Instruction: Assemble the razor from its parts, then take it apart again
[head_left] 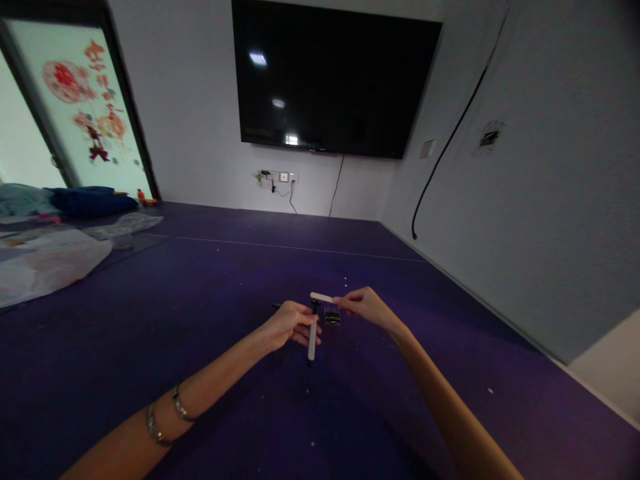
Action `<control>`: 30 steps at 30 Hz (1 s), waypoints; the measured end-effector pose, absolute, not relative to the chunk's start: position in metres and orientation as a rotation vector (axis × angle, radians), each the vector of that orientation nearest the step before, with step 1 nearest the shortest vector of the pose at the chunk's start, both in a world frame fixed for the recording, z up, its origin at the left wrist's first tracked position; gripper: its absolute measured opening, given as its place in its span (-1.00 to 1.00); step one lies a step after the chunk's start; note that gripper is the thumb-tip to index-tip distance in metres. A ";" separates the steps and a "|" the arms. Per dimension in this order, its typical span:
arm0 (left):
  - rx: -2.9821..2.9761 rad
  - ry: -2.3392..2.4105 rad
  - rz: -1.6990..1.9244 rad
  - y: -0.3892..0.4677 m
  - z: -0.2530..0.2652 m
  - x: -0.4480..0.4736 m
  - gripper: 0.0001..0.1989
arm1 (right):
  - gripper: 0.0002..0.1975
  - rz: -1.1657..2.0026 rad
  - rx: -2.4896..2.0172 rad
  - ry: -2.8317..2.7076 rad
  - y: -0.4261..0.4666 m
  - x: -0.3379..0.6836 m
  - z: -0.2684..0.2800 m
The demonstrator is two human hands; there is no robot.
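My left hand (294,324) is closed around a slim tool with a white handle (312,343) and a dark top end, held roughly upright. In my right hand (364,307), the fingertips pinch a flat, pale stick with a rounded end (321,297). The stick's free end lies just above the tool's dark top; whether the two touch I cannot tell. Between my hands, a small clear packet with black contents (332,316) sits on the purple floor (240,387). A thin dark object (277,305) shows beside my left hand, mostly hidden by it.
Clear plastic sheeting (55,263) and a dark blue cloth bundle (93,201) lie at the left. A large television (335,77) hangs on the far wall above sockets (284,177). A black cable (445,147) dangles down the right wall. Small white bits (491,391) dot the floor.
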State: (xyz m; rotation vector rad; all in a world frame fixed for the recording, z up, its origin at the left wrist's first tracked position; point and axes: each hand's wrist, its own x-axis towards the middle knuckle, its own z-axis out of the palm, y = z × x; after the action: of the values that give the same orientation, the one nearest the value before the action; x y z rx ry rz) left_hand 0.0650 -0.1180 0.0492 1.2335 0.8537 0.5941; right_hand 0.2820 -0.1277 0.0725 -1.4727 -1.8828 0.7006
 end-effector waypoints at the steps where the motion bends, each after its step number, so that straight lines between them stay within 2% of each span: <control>1: 1.240 0.846 0.594 -0.119 0.049 0.065 -0.82 | -0.53 0.695 -1.473 -1.891 -0.128 0.280 0.073; 11: 1.376 0.844 0.704 -0.117 0.061 0.060 -0.80 | -0.54 0.600 -1.598 -1.922 -0.138 0.324 0.096; 18: 1.804 0.829 0.996 -0.124 0.061 0.067 -0.81 | -0.57 0.593 -1.452 -1.983 -0.160 0.298 0.124; 30: 2.039 0.861 1.023 -0.130 0.068 0.063 -0.76 | -0.60 0.519 -1.443 -1.999 -0.174 0.281 0.130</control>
State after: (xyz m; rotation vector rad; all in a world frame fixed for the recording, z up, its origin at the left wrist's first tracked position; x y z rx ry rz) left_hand 0.0628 -0.1301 0.0684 2.0394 0.8610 1.0231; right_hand 0.2810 -0.1744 0.1295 -1.4434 -1.9991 0.5188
